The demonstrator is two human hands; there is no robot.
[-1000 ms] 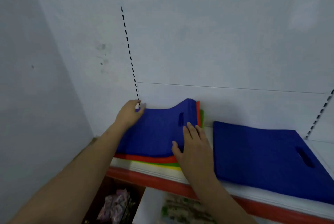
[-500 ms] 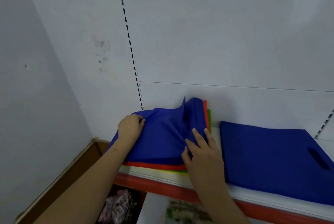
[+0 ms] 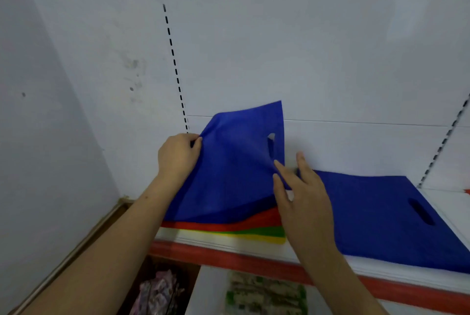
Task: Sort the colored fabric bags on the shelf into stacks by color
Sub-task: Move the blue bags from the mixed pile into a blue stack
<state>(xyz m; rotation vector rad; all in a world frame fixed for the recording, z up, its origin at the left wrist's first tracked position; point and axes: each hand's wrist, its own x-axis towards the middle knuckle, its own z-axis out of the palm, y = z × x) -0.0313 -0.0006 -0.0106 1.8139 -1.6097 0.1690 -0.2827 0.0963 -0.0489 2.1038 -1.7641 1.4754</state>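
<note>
A blue fabric bag (image 3: pixel 236 162) is lifted off the mixed pile, its far edge raised against the back wall. My left hand (image 3: pixel 178 157) pinches its left edge. My right hand (image 3: pixel 302 187) is at its right edge, fingers mostly straight; a grip there is not plain. Beneath it lie another blue bag (image 3: pixel 244 213), a red bag (image 3: pixel 254 223), a green bag (image 3: pixel 264 232) and a yellow bag (image 3: pixel 269 239). To the right a blue stack (image 3: pixel 381 218) lies flat on the white shelf (image 3: pixel 229 244).
The shelf has a red front edge (image 3: pixel 229 258). The white back wall (image 3: pixel 330 60) carries slotted uprights at the left (image 3: pixel 175 67) and right (image 3: pixel 442 144). Below the shelf sit patterned goods (image 3: pixel 157 291). A side wall (image 3: pixel 38 136) closes the left.
The top blue bag has risen from the pile, its far edge lifted up against the wall. My left hand moved up with it; my right hand shifted right toward the bag's right edge.
</note>
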